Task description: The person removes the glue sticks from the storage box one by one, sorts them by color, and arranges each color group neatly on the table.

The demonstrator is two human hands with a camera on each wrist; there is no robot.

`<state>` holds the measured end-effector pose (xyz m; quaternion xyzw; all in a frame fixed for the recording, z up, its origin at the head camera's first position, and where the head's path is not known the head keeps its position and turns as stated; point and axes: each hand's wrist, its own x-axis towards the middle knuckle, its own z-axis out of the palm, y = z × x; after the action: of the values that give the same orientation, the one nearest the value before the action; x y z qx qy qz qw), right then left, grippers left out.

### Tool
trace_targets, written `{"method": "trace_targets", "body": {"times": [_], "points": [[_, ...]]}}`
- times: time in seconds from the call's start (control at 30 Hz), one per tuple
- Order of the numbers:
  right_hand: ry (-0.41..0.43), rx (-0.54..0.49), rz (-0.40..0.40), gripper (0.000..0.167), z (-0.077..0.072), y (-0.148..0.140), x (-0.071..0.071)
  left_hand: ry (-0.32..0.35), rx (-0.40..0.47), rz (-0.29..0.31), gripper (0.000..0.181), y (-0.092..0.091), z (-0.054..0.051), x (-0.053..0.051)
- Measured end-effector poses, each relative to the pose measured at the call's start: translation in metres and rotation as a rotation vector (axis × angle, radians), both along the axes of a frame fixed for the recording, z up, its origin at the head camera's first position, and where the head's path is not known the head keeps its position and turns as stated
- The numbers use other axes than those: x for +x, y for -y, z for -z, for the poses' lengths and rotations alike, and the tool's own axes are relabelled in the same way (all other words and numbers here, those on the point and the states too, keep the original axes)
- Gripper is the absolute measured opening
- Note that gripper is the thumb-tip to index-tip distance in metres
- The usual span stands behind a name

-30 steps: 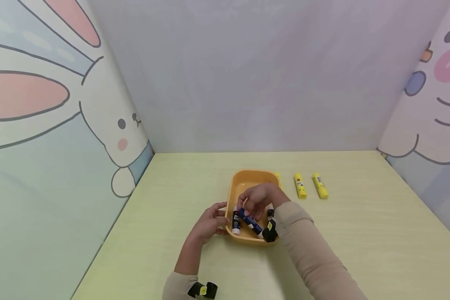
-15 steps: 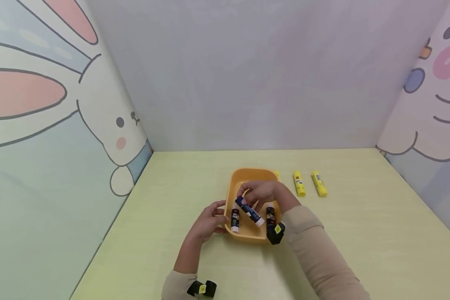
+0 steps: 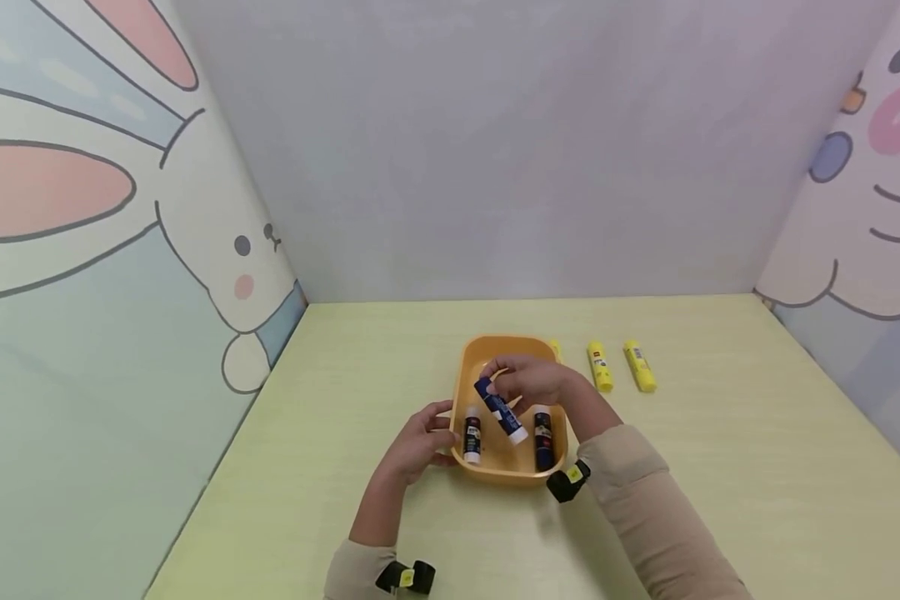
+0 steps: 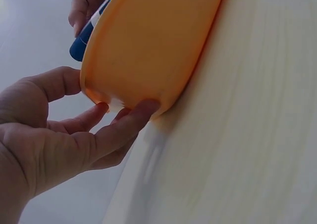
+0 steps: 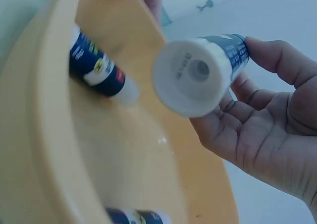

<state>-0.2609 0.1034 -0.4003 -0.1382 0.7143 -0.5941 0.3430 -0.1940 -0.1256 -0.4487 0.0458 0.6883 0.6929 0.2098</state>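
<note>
My right hand [image 3: 534, 383] pinches a dark blue glue stick [image 3: 502, 412], tilted above the inside of an orange plastic basket [image 3: 512, 478]. In the right wrist view the white round end of this glue stick [image 5: 185, 78] faces the camera. My left hand [image 3: 417, 443] holds the basket's left side; in the left wrist view its fingers [image 4: 126, 130] lie against the outer wall. Two more dark blue glue sticks lie inside: one glue stick [image 3: 472, 437] by the left wall, another glue stick [image 3: 543, 437] by the right wall.
On the pale table [image 3: 345, 358], right of the basket, lie a yellow glue stick [image 3: 600, 367] and a second yellow glue stick [image 3: 640, 365]. A third yellow glue stick [image 3: 556, 348] is partly hidden behind the basket's rim. A grey wall [image 3: 525, 167] stands behind.
My right hand has lifted the pinched glue stick up from the basket's floor, moving slightly away from me. The right-hand glue stick in the basket now shows fully. My left hand stays put.
</note>
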Motion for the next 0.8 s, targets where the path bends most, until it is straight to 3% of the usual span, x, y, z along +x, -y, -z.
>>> {"method": "trace_targets", "body": {"times": [0.1, 0.3, 0.6, 0.8], "points": [[-0.026, -0.012, 0.025, 0.028, -0.003, 0.0, 0.004, 0.0, -0.005, -0.017, 0.062, 0.0, 0.008, -0.004], [-0.087, -0.066, 0.102, 0.027, -0.001, 0.0, 0.016, 0.002, -0.023, -0.037, 0.061, 0.0, 0.011, -0.004], [-0.04, -0.151, 0.303, 0.032, 0.001, -0.002, 0.029, 0.009, -0.037, -0.059, 0.062, -0.002, 0.01, -0.001], [-0.023, -0.149, 0.366, 0.035, 0.005, -0.007, 0.031, 0.0, -0.031, -0.06, 0.061, -0.002, 0.009, 0.0]]}}
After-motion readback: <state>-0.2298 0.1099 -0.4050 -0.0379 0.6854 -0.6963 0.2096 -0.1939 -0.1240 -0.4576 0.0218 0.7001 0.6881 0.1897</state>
